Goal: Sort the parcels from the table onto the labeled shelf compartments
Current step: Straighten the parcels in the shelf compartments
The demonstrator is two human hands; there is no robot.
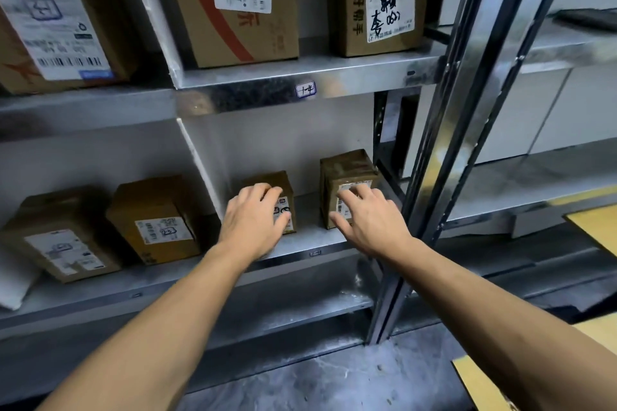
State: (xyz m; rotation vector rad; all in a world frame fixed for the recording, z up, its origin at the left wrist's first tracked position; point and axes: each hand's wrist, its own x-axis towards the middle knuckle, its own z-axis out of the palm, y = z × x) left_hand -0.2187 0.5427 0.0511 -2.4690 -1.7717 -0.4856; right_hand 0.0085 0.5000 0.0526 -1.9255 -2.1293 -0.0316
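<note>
1. On the middle shelf (314, 245), in the compartment right of the white divider (200, 157), two small brown parcels stand apart. The lower parcel (286, 187) is on the left and the taller parcel (347, 170) is on the right, close to the steel upright (430, 150).
2. The left hand (253, 220) covers the lower parcel, with its fingers curled over the top front edge and its thumb against the labelled face.
3. The right hand (364, 220) is spread and holds nothing. Its fingertips are at the taller parcel's front label, and I cannot tell whether they press or merely brush it.
4. Risk: a push high on the taller parcel would probably tip it backward rather than slide it, since it stands narrow and upright.
5. Risk: the left grip sits on one top edge only, so a quick pull could swing the parcel off the shelf lip.
6. Risk: the handwritten sticker (305, 90) sits on the ledge above. It is unclear which tier it names, so a parcel could be left in the wrong compartment.
</note>
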